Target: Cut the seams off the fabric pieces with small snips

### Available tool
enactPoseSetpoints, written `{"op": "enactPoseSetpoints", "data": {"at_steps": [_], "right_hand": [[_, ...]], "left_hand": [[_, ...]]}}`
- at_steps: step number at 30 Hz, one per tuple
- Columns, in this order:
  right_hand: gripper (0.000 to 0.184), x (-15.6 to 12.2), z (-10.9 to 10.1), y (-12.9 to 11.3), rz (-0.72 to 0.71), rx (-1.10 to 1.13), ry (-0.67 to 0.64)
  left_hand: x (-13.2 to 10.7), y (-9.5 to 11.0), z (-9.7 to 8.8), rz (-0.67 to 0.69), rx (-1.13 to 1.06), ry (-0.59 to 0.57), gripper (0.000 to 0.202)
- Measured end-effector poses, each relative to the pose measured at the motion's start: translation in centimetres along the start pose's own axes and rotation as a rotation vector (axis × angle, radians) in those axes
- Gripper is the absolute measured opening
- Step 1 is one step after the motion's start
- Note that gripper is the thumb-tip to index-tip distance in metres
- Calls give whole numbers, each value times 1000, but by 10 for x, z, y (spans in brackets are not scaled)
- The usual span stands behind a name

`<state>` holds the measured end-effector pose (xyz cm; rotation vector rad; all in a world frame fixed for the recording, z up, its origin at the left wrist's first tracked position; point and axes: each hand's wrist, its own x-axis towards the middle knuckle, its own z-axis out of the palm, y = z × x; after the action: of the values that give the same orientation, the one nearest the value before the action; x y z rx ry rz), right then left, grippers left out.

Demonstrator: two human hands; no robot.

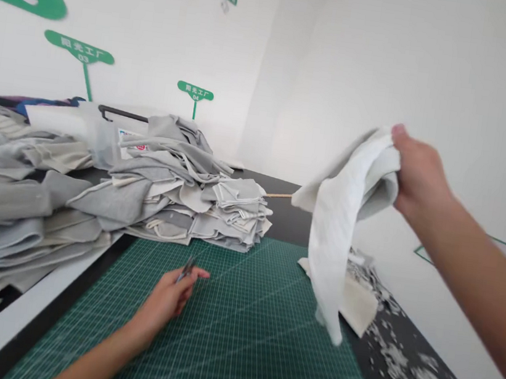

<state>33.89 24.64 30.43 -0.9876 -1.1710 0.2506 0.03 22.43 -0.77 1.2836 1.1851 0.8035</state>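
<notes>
My right hand (418,168) is raised on the right, its fingers closed on a white and light grey piece of cloth (335,219). The cloth hangs down in folds over the cutting mat, and its lower tip narrows to a point. Low over the green gridded cutting mat (225,329), my left hand (168,296) is closed around a small metal tool that looks like thread snips (187,266). The tips of the snips point up and away from me; most of the tool is hidden in the palm.
Behind the mat stands a stack of folded grey cloths (235,212). Larger heaps of grey cloth (4,200) fill the left side. A cream cloth piece (359,303) lies at the mat's right edge, beside scattered grey scraps (394,357) on the black table. White walls enclose the back and right.
</notes>
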Motion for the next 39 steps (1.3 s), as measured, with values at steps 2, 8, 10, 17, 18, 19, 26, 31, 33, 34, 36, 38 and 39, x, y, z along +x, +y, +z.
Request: {"op": "enactPoseSetpoints", "data": {"at_steps": [2, 8, 10, 17, 18, 19, 26, 31, 33, 34, 36, 38, 39], "right_hand": [[30, -66, 4, -1, 103, 52, -38], [41, -174, 18, 17, 180, 162, -223], [42, -175, 20, 20, 171, 197, -230], [38, -176, 19, 68, 144, 160, -168], [36, -184, 19, 85, 160, 132, -160], [33, -193, 18, 103, 178, 106, -142], [27, -192, 3, 166, 261, 96, 49], [34, -128, 7, 114, 154, 209, 69], [37, -114, 15, 101, 124, 230, 47], [38, -111, 19, 97, 114, 240, 42], [41, -105, 23, 95, 102, 265, 58], [43, -94, 24, 89, 91, 295, 106], [43, -86, 23, 83, 84, 310, 132]], "left_hand": [[-10, 8, -6, 46, 10, -53, 35], [-29, 28, -35, 170, 136, -40, 31], [-33, 33, -49, 209, 197, -15, 30], [-24, 73, -68, 441, 371, 12, 35], [-19, 78, -63, 488, 391, 4, 35], [-13, 81, -56, 534, 412, -8, 35], [12, 45, -2, 678, 571, -193, 30], [25, 21, -3, 684, 505, -168, 33], [30, 13, -6, 679, 466, -149, 33], [32, 8, -6, 675, 453, -145, 34], [33, -3, -6, 666, 442, -148, 33], [32, -12, -5, 661, 448, -168, 31], [32, -15, -4, 658, 454, -179, 31]]}}
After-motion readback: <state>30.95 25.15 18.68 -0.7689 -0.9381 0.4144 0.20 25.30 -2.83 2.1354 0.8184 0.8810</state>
